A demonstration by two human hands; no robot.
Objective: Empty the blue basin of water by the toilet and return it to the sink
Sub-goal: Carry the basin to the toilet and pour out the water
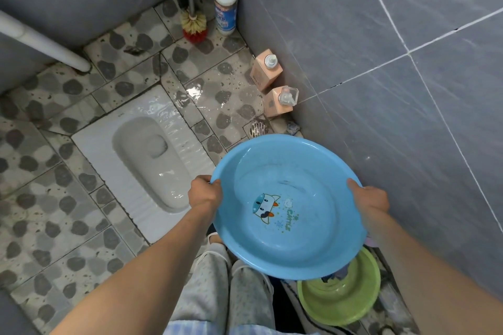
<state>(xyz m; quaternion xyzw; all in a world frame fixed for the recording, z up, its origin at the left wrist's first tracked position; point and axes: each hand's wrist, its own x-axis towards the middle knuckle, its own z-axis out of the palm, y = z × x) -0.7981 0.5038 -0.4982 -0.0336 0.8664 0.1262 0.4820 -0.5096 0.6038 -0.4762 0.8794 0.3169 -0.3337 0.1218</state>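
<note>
Two hands on the basin, water mostly gone

Two hands carry the round blue plastic basin with the cartoon cow print (288, 207), and it hangs in the air just right of the white ceramic squat toilet (152, 155) set into the floor. Look inside: only a thin film or a shallow pool seems to cling toward the far wall of the basin, so the emptying looks done or very nearly done. The grey pebble-patterned floor tiles (217, 90) beyond the toilet gleam wet, and water glistens in the toilet pan too, which fits a pour in that direction, though that is a judgement. What remains is the return leg: no sink shows anywhere in view, so the basin has yet to be carried there.

Now the grip. The left hand (205, 193) is clamped on the rim nearest the toilet, fingers curled over the edge. The right hand (370, 196) closes on the opposite rim, the side away from the toilet, thumb lying along the top. Both are tight on the lip, nothing else in either palm. The basin tilts a little, far edge lower.

Nearer the person than the toilet, under the blue basin, a round green plastic basin (343, 296) sits on the floor.
</note>
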